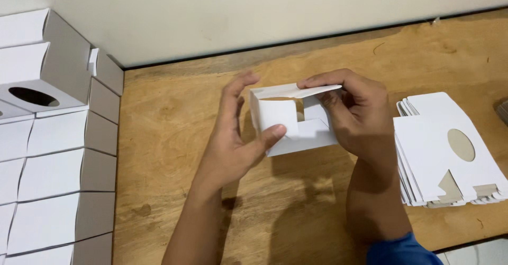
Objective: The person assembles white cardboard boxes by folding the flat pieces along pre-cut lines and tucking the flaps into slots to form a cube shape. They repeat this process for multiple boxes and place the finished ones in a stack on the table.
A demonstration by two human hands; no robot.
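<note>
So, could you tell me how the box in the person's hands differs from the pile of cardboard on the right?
The half-folded box is opened into a hollow shape with flaps still loose; the flat blanks lie unfolded in a stack. The box is held above the wooden table between the left hand and right hand; the blanks rest on it untouched. Both are white card.

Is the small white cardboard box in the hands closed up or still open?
Still open: the small white cardboard box shows its end flaps untucked and its hollow inside, while the top flap stands lifted.
</note>
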